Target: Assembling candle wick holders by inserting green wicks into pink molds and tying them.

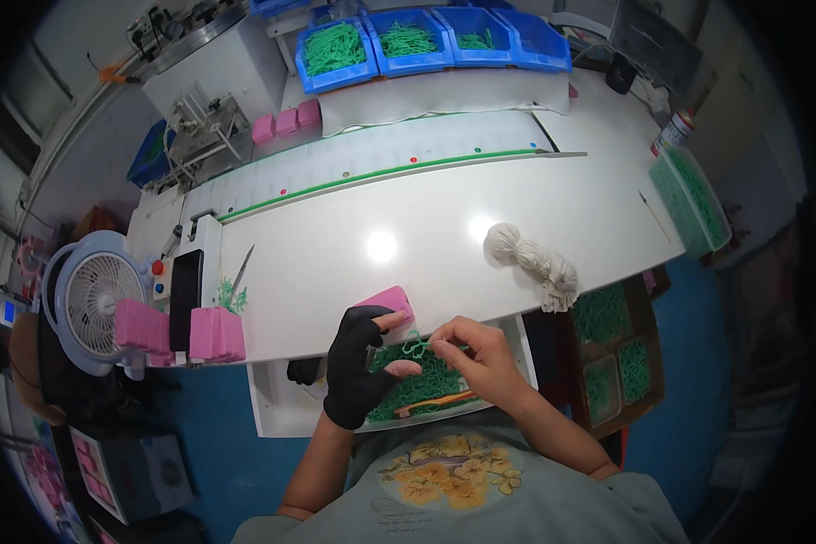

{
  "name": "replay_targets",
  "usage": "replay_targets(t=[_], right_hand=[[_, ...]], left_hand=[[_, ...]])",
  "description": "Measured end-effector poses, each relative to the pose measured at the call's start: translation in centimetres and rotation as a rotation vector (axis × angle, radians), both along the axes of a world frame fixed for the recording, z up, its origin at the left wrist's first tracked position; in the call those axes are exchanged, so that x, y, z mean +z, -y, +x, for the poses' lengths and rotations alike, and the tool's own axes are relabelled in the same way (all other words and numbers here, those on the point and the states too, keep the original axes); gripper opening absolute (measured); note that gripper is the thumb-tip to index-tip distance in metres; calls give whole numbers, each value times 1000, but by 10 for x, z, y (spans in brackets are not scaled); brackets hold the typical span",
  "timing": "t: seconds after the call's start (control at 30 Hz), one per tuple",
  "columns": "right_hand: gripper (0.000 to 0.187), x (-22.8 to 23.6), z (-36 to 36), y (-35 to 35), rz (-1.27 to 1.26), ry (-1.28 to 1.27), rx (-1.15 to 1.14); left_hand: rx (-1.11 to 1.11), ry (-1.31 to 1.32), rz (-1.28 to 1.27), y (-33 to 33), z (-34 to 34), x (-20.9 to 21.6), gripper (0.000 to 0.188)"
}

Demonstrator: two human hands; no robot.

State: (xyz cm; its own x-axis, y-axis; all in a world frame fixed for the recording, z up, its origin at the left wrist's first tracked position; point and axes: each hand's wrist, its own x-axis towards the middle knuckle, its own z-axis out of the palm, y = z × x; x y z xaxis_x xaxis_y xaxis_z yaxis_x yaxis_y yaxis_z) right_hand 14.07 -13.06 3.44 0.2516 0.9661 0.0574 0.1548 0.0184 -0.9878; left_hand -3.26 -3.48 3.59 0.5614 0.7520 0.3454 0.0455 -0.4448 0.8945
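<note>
My left hand [358, 367] wears a black glove with bare tips on the thumb and index finger. Thumb and index finger stand wide apart, and the index fingertip rests against a pink block [390, 302] at the table's near edge. Bare, my right hand [480, 358] pinches a small green curly piece [415, 345] between thumb and fingers. Beneath both hands, an open white drawer [272, 399] holds a heap of similar green pieces [417, 381]. An orange-handled tool [435, 402] lies across the heap near my body.
A knotted white cloth [532, 265] lies right of centre on the white table [335, 272]. Tweezers [243, 270], a phone [185, 295], pink blocks [216, 334] and a fan [104, 295] stand left. Blue bins [414, 63] line the back; a clear tub [689, 199] sits far right.
</note>
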Motion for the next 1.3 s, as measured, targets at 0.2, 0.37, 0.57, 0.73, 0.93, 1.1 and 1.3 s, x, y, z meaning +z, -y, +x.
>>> replay_targets(t=[0.2, 0.37, 0.57, 0.73, 0.93, 1.1, 1.3], right_hand=[[9, 1, 3, 4, -32, 16, 26], [10, -1, 8, 8, -23, -9, 13], [15, -1, 13, 15, -34, -76, -26], [15, -1, 21, 20, -21, -101, -42], [15, -2, 34, 25, -12, -132, -53], [15, -2, 40, 28, 6, -161, -57], [15, -2, 45, 29, -12, -150, -48]], left_hand=[[-31, -21, 16, 0, 3, -2, 57], [-34, -23, 18, 4, 7, -3, 56], [-32, -88, 78, 7, 11, 3, 56], [-10, -119, 104, 10, 21, 10, 52], [-27, -143, 34, 17, 36, 17, 40], [-46, -166, 65, 19, 49, 19, 34], [-55, -144, 11, 21, 54, 19, 30]])
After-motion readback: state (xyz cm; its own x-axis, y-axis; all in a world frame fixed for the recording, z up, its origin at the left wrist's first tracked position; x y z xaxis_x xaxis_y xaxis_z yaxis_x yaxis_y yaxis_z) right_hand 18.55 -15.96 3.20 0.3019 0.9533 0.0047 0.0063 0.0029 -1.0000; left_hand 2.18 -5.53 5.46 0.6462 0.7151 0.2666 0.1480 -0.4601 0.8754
